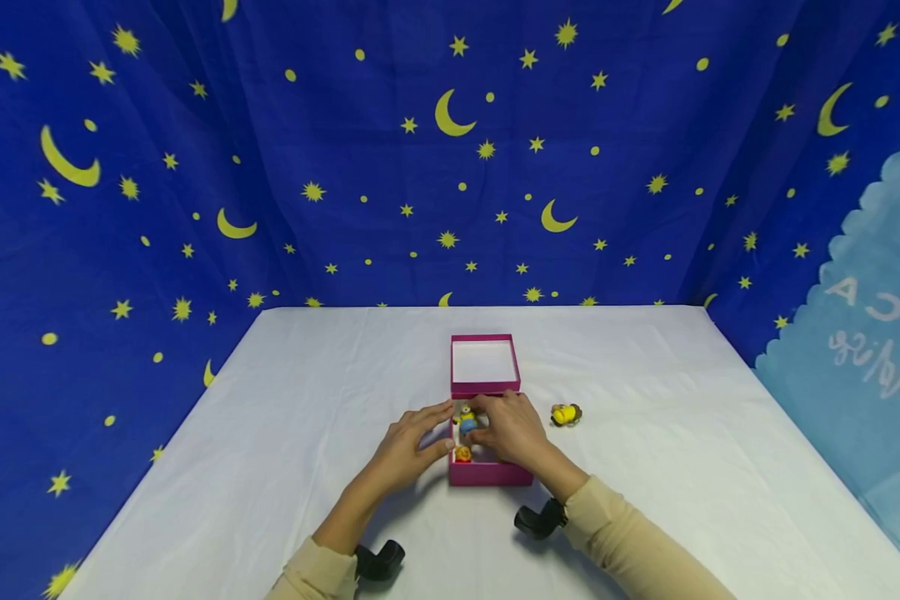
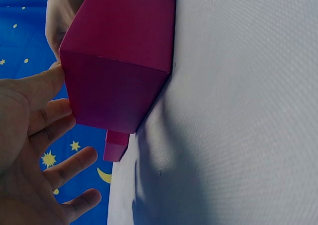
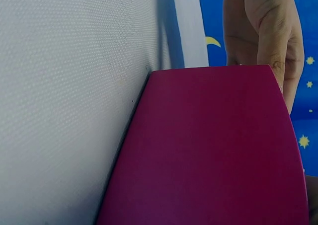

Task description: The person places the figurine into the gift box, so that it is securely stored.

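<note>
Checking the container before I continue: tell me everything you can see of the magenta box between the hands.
The magenta box looks like smooth cardboard: rectangular, straight-sided, pale inside. It stands upright and open on the white cloth, a matching shallow lid-like piece just behind. Two small toy figures show inside. The left hand touches its left edge; the right hand reaches in from above.

the right grip (image 1: 512,427) covers much of the pink box's (image 1: 489,475) inside, so whether it holds the blue-and-yellow figure (image 1: 468,423) cannot be told; the box wall hides fingertips from the right wrist view. the left wrist view's edge crops the left grip (image 2: 24,153). both sleeves (image 1: 320,573) run out below the head view. the far-right sheet's (image 1: 881,275) writing is cut off.
</note>
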The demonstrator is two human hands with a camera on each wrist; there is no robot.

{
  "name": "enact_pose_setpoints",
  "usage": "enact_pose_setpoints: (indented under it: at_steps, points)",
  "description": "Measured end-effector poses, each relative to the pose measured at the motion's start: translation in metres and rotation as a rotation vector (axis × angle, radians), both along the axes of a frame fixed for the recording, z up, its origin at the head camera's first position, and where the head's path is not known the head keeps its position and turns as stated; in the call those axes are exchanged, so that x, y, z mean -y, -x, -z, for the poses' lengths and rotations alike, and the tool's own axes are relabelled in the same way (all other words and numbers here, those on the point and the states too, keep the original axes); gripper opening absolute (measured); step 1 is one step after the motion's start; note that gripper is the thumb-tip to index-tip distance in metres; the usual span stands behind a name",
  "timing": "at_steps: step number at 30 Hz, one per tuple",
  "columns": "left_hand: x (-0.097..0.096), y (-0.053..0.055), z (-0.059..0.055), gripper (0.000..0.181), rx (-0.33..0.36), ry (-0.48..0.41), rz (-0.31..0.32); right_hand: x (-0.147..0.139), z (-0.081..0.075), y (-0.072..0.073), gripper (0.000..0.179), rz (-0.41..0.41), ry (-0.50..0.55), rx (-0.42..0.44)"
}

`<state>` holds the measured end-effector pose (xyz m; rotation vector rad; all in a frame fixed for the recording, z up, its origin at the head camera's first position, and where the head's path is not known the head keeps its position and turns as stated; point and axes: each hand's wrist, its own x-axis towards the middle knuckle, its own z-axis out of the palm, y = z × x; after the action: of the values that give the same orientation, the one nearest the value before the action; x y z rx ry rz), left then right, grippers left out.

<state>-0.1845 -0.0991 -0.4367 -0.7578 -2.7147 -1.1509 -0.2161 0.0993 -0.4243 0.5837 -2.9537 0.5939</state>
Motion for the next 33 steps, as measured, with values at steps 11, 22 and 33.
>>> enact_pose_setpoints:
  at_steps: [11,22,33]
  points:
    - [0.0011,-0.0006,-0.0015,0.049,0.021,-0.013,-0.004,0.0028,0.0000,-0.0010,0.046,-0.017,-0.064,-0.077]
    - [0.0004,0.0009,0.0001,0.049,0.010,-0.003,-0.007,0.0047,0.0020,-0.0012,0.046,0.014,-0.139,-0.104]
    - [-0.0001,0.0006,0.0023,0.048,-0.077,-0.007,0.011,0.0042,0.0035,-0.0007,0.043,0.014,-0.150,-0.124]
